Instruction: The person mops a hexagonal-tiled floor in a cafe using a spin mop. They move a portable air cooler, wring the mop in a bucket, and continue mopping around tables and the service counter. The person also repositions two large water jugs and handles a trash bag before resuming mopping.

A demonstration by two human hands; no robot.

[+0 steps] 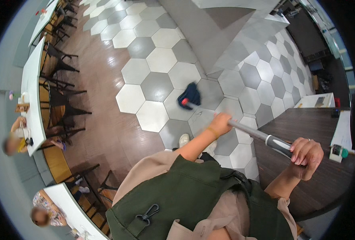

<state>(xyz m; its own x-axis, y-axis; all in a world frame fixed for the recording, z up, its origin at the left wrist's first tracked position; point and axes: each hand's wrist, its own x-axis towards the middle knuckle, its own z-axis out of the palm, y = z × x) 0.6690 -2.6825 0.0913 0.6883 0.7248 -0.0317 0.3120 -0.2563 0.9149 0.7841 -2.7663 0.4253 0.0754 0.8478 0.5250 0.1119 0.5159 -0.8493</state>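
Note:
A mop with a grey metal handle (249, 130) runs from the lower right up to its head. My right hand (307, 156) or left hand must be told by the arms: the arm on the picture's left ends in my left hand (221, 124), closed around the middle of the shaft. My right hand is wrapped over the grey grip at the handle's upper end. The dark blue mop head (191, 95), with a red joint, rests on the hexagonal floor tiles (156, 87) ahead of my feet.
A dark wooden counter (303, 126) stands close on the right, with papers on it. White tables (33, 96) and black metal chairs (60, 64) line the left, where two people sit. A grey partition (195, 36) rises ahead. My shoes (184, 139) are just behind the mop head.

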